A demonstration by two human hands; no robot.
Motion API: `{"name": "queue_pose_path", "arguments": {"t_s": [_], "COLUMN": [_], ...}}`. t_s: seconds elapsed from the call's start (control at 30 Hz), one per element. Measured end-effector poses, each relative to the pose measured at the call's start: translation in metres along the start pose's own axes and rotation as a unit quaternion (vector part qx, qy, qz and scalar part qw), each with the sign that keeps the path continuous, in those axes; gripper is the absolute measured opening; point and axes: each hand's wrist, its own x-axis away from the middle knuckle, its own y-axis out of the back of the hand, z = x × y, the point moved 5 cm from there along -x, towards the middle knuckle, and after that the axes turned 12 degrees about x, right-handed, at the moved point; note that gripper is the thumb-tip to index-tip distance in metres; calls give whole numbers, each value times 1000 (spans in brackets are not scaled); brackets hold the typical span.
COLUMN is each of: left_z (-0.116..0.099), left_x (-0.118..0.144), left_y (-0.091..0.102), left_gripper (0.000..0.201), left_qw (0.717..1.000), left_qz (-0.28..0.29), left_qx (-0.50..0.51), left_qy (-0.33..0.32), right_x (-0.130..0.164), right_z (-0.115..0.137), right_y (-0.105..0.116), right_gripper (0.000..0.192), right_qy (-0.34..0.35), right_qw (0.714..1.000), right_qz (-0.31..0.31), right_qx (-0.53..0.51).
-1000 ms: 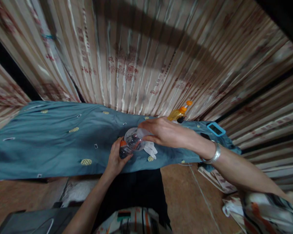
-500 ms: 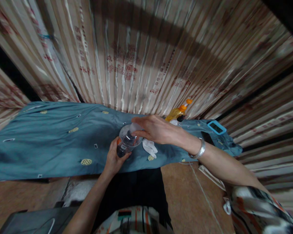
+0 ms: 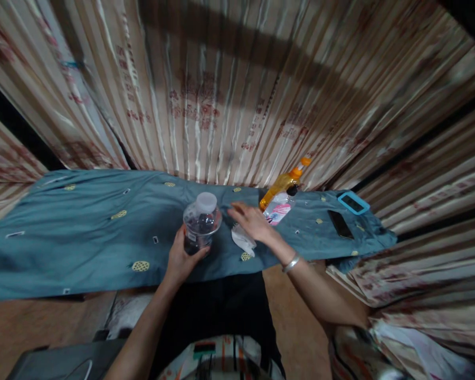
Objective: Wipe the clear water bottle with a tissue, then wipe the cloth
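Observation:
A clear plastic bottle (image 3: 201, 224) with a wide white cap (image 3: 206, 202) on its top stands upright on the cloth-covered table. My left hand (image 3: 184, 256) is wrapped round its lower side. To the right of the bottle, apart from it, my right hand (image 3: 253, 221) hovers with its fingers stretched out and nothing in them. Just below that hand lies a crumpled white cloth (image 3: 243, 241), partly covered by the hand. Beyond the right hand are a yellow pump bottle (image 3: 277, 189) and a clear bottle (image 3: 279, 208) with a pink label and black cap.
A blue-green cloth with pineapple prints (image 3: 91, 232) covers the long table. At its right end lie a dark phone (image 3: 340, 224) and a blue-framed device (image 3: 353, 202). Pleated curtains (image 3: 198, 100) hang behind and at the right. A grey case (image 3: 63, 361) is at lower left.
My right hand has let go of the white cap and moved right and down, its fingers opening. The bottle, still in my left hand, has shifted slightly left, and its cap now shows.

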Motion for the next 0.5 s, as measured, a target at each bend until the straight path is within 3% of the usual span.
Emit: {"name": "queue_pose_path", "arguments": {"t_s": [0.07, 0.13, 0.23, 0.33, 0.5], "left_z": [2, 3, 3, 3, 4], "left_x": [-1, -1, -2, -3, -6], "left_y": [1, 1, 0, -2, -7], "left_gripper": [86, 95, 99, 90, 85], "left_qw": [1000, 999, 998, 998, 998], "left_qz": [14, 17, 13, 22, 34], "left_qx": [10, 24, 38, 30, 34], "left_qy": [25, 43, 50, 52, 35], "right_x": [17, 34, 49, 44, -4], "right_z": [-28, -45, -52, -50, -17], "right_y": [-45, -85, -110, -95, -30], "right_gripper": [53, 60, 39, 33, 41], "right_qy": [-83, -111, -99, -88, -48], "right_qw": [993, 987, 991, 988, 934], "right_qz": [4, 14, -56, -103, -154], "right_qx": [81, 112, 70, -77, -318]}}
